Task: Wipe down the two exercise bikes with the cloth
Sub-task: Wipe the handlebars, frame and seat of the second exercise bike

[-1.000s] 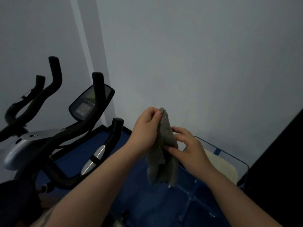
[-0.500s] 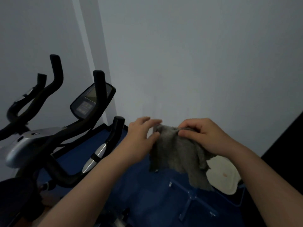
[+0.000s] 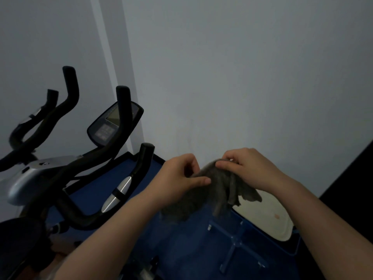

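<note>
A grey cloth [image 3: 214,190] hangs in front of me, held up between both hands. My left hand [image 3: 179,176] pinches its left side with thumb and fingers. My right hand [image 3: 248,168] grips its upper right edge with curled fingers. To the left stands an exercise bike with black handlebars [image 3: 119,164], a console screen [image 3: 113,124] and a silver housing [image 3: 30,178]. The handlebars of a second bike [image 3: 40,118] show behind it at the far left.
A blue mat [image 3: 105,188] lies below the bikes. A blue frame [image 3: 236,239] with a pale cushion-like pad [image 3: 268,215] is under my right arm. Grey walls meet in a corner behind the bikes. A dark object [image 3: 355,188] fills the right edge.
The cloth hung bunched from my left hand with my right hand at its side; now both hands hold it spread between them, slightly lower.
</note>
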### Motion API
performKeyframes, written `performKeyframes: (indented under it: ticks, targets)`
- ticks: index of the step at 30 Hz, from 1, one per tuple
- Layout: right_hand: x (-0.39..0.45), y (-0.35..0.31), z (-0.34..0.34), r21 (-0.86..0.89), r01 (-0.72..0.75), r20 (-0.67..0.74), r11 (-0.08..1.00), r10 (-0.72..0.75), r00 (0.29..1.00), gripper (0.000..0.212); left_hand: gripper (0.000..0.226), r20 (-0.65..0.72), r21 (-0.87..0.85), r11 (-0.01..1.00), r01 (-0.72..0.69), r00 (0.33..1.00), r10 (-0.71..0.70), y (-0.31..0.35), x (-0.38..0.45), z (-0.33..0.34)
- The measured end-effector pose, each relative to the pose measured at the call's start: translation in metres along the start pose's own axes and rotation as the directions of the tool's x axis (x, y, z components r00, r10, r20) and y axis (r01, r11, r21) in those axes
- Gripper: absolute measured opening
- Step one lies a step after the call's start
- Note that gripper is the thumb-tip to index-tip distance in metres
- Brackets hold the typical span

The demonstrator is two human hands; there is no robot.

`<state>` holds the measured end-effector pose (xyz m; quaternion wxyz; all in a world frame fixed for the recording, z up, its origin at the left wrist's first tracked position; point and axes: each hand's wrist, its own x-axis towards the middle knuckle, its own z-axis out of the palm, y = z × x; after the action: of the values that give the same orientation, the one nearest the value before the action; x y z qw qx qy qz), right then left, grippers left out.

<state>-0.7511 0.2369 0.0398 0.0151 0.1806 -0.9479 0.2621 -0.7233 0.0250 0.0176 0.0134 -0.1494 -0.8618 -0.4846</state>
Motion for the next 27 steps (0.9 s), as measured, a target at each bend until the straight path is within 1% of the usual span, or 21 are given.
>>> performKeyframes:
  ticks: [1, 3, 4, 5, 6, 7, 8, 9, 10, 12, 14, 16, 18, 19, 21, 22, 23, 25, 26, 27]
  targets:
    - [0.0, -0.002, 0.002, -0.007, -0.028, -0.016, 1.0, 0.028, 0.999, 0.032, 0.031, -0.055, 0.014, 1.0, -0.001, 0.998, 0.001, 0.001, 0.0, 0.0]
    - [0.002, -0.007, 0.01, 0.073, -0.087, -0.04, 0.994, 0.09, 0.995, 0.038, 0.031, -0.16, 0.034, 0.999, -0.003, 0.987, 0.008, 0.004, -0.003, 0.002]
    - [0.002, -0.01, 0.016, 0.166, -0.122, -0.048, 0.979, 0.131, 0.99, 0.039, 0.03, -0.199, 0.035, 0.999, -0.002, 0.98, 0.009, 0.005, -0.005, 0.004]
    - [0.002, -0.013, 0.023, 0.311, -0.16, -0.048, 0.937, 0.183, 0.982, 0.039, 0.028, -0.229, 0.029, 1.0, -0.001, 0.973, 0.008, 0.005, -0.007, 0.006]
    - [0.002, -0.019, 0.028, 0.492, -0.205, -0.029, 0.846, 0.251, 0.967, 0.038, 0.026, -0.25, 0.021, 1.0, -0.006, 0.968, 0.011, 0.005, -0.01, 0.008]
    - [0.002, -0.026, 0.031, 0.669, -0.251, 0.026, 0.7, 0.316, 0.949, 0.036, 0.022, -0.259, 0.015, 1.0, -0.014, 0.966, 0.018, 0.005, -0.014, 0.011]
    - [0.001, -0.034, 0.032, 0.79, -0.297, 0.102, 0.537, 0.363, 0.926, 0.035, 0.02, -0.257, 0.018, 1.0, -0.025, 0.966, 0.029, 0.005, -0.018, 0.012]
    - [0.0, -0.041, 0.035, 0.847, -0.325, 0.16, 0.421, 0.381, 0.911, 0.036, 0.019, -0.246, 0.032, 0.999, -0.043, 0.968, 0.05, 0.004, -0.023, 0.013]
    - [-0.001, -0.046, 0.038, 0.867, -0.332, 0.186, 0.373, 0.375, 0.908, 0.037, 0.019, -0.228, 0.047, 0.997, -0.069, 0.971, 0.078, 0.002, -0.029, 0.013]
    - [0.0, -0.053, 0.049, 0.87, -0.269, 0.128, 0.414, 0.336, 0.933, 0.033, 0.018, -0.192, 0.03, 0.994, -0.108, 0.975, 0.112, -0.002, -0.039, 0.009]
    - [0.001, -0.061, 0.061, 0.862, -0.183, 0.018, 0.473, 0.332, 0.943, 0.022, 0.014, -0.213, -0.029, 0.994, -0.11, 0.972, 0.101, -0.004, -0.048, -0.003]
    - [0.005, -0.07, 0.07, 0.872, -0.093, -0.09, 0.48, 0.344, 0.935, 0.016, 0.017, -0.328, -0.04, 0.991, -0.127, 0.939, 0.108, -0.007, -0.052, -0.019]
    - [0.012, -0.086, 0.071, 0.867, 0.036, -0.227, 0.496, 0.33, 0.916, 0.012, 0.014, -0.459, 0.003, 0.993, -0.121, 0.882, 0.109, -0.012, -0.053, -0.037]
    - [0.017, -0.095, 0.07, 0.857, 0.101, -0.291, 0.506, 0.311, 0.905, 0.011, 0.01, -0.522, 0.021, 0.995, -0.097, 0.847, 0.094, -0.016, -0.053, -0.046]
    - [0.026, -0.114, 0.07, 0.818, 0.199, -0.375, 0.54, 0.238, 0.896, 0.01, 0.011, -0.621, 0.017, 1.0, -0.025, 0.783, 0.03, -0.027, -0.055, -0.061]
    - [0.029, -0.122, 0.071, 0.794, 0.219, -0.381, 0.568, 0.182, 0.907, 0.013, 0.012, -0.649, -0.005, 1.0, 0.017, 0.761, -0.016, -0.034, -0.057, -0.066]
    - [0.032, -0.129, 0.075, 0.772, 0.208, -0.354, 0.601, 0.135, 0.925, 0.019, 0.012, -0.665, -0.026, 0.998, 0.063, 0.744, -0.064, -0.042, -0.06, -0.072]
    - [0.039, -0.138, 0.083, 0.729, 0.142, -0.28, 0.669, 0.102, 0.955, 0.039, 0.013, -0.672, -0.062, 0.987, 0.147, 0.725, -0.15, -0.059, -0.068, -0.079]
    - [0.043, -0.14, 0.087, 0.693, 0.141, -0.291, 0.707, 0.096, 0.952, 0.043, 0.013, -0.67, -0.071, 0.981, 0.18, 0.72, -0.18, -0.066, -0.073, -0.081]
    - [0.048, -0.141, 0.09, 0.644, 0.164, -0.336, 0.747, 0.085, 0.938, 0.041, 0.013, -0.666, -0.065, 0.976, 0.209, 0.719, -0.199, -0.074, -0.076, -0.083]
